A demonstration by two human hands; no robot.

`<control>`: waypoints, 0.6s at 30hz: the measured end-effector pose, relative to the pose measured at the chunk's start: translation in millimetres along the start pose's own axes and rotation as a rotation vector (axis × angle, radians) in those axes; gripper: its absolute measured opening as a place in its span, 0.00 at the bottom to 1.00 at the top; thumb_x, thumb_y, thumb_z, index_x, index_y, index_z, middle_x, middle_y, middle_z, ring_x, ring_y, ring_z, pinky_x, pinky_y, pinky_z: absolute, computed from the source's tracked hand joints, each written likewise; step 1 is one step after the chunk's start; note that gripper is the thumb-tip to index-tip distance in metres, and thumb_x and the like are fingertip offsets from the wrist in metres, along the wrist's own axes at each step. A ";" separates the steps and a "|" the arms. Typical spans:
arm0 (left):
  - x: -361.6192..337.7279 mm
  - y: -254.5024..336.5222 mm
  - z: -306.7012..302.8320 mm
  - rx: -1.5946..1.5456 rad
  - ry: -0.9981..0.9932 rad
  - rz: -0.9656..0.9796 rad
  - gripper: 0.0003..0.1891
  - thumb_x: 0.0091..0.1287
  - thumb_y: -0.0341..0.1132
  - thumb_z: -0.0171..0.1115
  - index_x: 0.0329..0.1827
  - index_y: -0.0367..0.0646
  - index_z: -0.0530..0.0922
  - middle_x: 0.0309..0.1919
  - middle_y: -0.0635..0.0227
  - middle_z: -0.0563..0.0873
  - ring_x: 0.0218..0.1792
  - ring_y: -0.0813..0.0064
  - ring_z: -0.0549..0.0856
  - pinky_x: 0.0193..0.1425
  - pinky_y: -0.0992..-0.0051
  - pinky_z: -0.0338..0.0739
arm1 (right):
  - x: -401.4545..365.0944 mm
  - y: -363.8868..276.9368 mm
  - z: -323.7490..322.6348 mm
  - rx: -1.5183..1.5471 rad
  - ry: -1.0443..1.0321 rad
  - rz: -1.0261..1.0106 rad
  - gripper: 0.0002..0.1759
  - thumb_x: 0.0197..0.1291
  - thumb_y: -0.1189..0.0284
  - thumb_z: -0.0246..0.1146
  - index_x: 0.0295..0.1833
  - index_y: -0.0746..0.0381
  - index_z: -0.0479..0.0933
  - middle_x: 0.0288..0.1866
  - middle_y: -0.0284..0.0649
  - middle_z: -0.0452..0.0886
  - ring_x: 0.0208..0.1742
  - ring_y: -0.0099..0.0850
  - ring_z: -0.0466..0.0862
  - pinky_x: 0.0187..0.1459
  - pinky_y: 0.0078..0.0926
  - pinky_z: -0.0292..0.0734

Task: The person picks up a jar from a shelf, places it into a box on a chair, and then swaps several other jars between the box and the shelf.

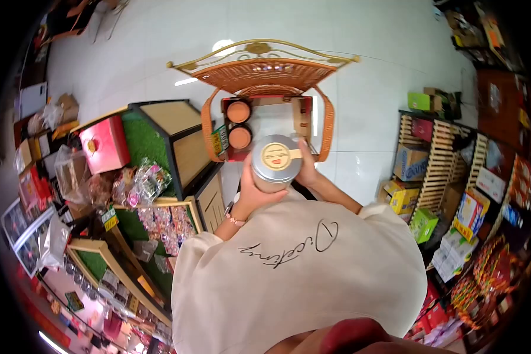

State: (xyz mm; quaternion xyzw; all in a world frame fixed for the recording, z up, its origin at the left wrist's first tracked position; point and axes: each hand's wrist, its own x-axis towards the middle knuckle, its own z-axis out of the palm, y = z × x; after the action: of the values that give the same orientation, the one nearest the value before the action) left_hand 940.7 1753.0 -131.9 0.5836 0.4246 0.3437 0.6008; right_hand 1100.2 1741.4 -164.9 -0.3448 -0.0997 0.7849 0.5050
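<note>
A jar with a silver lid (pixel 275 163) and a round cream label is held upright in front of my chest. My left hand (pixel 255 192) wraps round its left and near side. At the jar's right side is my right hand (pixel 307 167), its fingers against the jar by the pale label strip; part of this hand is hidden. Just beyond, a red-edged box (pixel 305 112) sits on a wicker chair (pixel 265 74). Inside the box, along its left side, stand two jars with orange tops, a far jar (pixel 238 111) and a near jar (pixel 240 137).
To the left is a display stand (pixel 150 138) with green matting, a pink box (pixel 104 143) and wrapped goods. Slatted wooden shelves (pixel 436 159) with cartons and packets stand at the right. Pale glossy floor tiles (pixel 360 88) surround the chair.
</note>
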 end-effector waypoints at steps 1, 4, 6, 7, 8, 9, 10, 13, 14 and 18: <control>-8.3 3.4 3.3 -0.050 0.028 -0.022 0.56 0.36 0.41 0.81 0.67 0.36 0.53 0.58 0.57 0.70 0.61 0.66 0.70 0.65 0.67 0.63 | -1.9 3.0 3.3 0.050 -0.008 0.041 0.34 0.70 0.47 0.37 0.64 0.66 0.64 0.62 0.43 0.71 0.61 0.30 0.70 0.66 0.30 0.59; -24.0 -1.9 6.9 -0.151 0.040 -0.002 0.54 0.38 0.41 0.80 0.67 0.36 0.53 0.58 0.58 0.70 0.60 0.67 0.71 0.64 0.67 0.65 | -16.0 -4.1 32.1 -0.042 0.061 0.044 0.34 0.69 0.47 0.37 0.61 0.66 0.67 0.59 0.42 0.73 0.60 0.30 0.71 0.65 0.27 0.60; -39.8 -0.4 3.6 -0.165 0.076 -0.020 0.51 0.41 0.41 0.79 0.66 0.36 0.55 0.58 0.58 0.70 0.60 0.67 0.72 0.64 0.67 0.66 | -23.4 0.4 36.0 -0.079 0.029 0.030 0.34 0.70 0.47 0.37 0.61 0.66 0.68 0.59 0.42 0.74 0.60 0.29 0.71 0.64 0.26 0.61; -48.4 1.4 1.9 -0.191 0.106 0.002 0.51 0.41 0.41 0.79 0.65 0.37 0.55 0.58 0.59 0.70 0.60 0.67 0.72 0.63 0.67 0.66 | -25.1 5.5 40.5 -0.098 -0.001 0.032 0.33 0.70 0.48 0.37 0.61 0.66 0.68 0.59 0.42 0.74 0.60 0.29 0.71 0.64 0.26 0.62; -53.0 6.5 1.6 -0.215 0.145 0.027 0.51 0.41 0.41 0.79 0.65 0.37 0.55 0.58 0.59 0.70 0.59 0.67 0.72 0.63 0.67 0.66 | -27.7 7.4 52.7 -0.066 -0.024 0.012 0.34 0.71 0.48 0.36 0.61 0.67 0.67 0.59 0.42 0.73 0.59 0.28 0.72 0.63 0.25 0.62; -59.8 10.6 0.3 -0.241 0.189 0.050 0.51 0.41 0.41 0.79 0.65 0.37 0.56 0.58 0.59 0.70 0.59 0.68 0.72 0.63 0.68 0.67 | -31.2 10.7 63.3 -0.112 -0.001 -0.003 0.34 0.71 0.49 0.36 0.62 0.67 0.66 0.59 0.42 0.73 0.58 0.28 0.73 0.64 0.25 0.62; -71.2 13.8 -2.6 -0.242 0.221 0.046 0.51 0.41 0.42 0.79 0.65 0.37 0.56 0.58 0.60 0.70 0.59 0.68 0.72 0.62 0.68 0.67 | -36.7 13.2 73.8 -0.154 -0.028 0.016 0.34 0.71 0.49 0.36 0.63 0.67 0.66 0.59 0.42 0.73 0.59 0.28 0.72 0.64 0.25 0.62; -115.5 14.2 -15.7 -0.190 0.287 0.066 0.51 0.41 0.41 0.79 0.66 0.37 0.55 0.58 0.60 0.70 0.58 0.68 0.72 0.62 0.68 0.67 | -53.5 30.3 104.2 -0.242 -0.112 0.060 0.33 0.71 0.49 0.36 0.61 0.67 0.67 0.57 0.41 0.74 0.58 0.27 0.72 0.63 0.25 0.62; -132.8 15.9 -16.6 -0.194 0.371 0.085 0.50 0.41 0.41 0.79 0.65 0.37 0.56 0.58 0.60 0.70 0.58 0.69 0.72 0.62 0.69 0.68 | -55.3 46.0 112.0 -0.248 -0.119 0.070 0.33 0.70 0.48 0.36 0.60 0.67 0.68 0.57 0.41 0.74 0.57 0.28 0.72 0.62 0.25 0.62; -222.1 9.1 -8.2 -0.340 0.726 0.007 0.45 0.45 0.40 0.75 0.65 0.37 0.58 0.56 0.60 0.72 0.57 0.68 0.74 0.60 0.69 0.70 | -62.3 122.0 113.7 -0.563 -0.318 0.170 0.31 0.71 0.51 0.38 0.55 0.67 0.71 0.53 0.39 0.76 0.54 0.27 0.73 0.59 0.23 0.64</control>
State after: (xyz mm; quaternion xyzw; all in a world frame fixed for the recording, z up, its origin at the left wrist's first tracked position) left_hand 844.5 1555.3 -98.3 0.3178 0.5445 0.5949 0.4986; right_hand 954.6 1652.1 -114.7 -0.3510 -0.3610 0.8099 0.3009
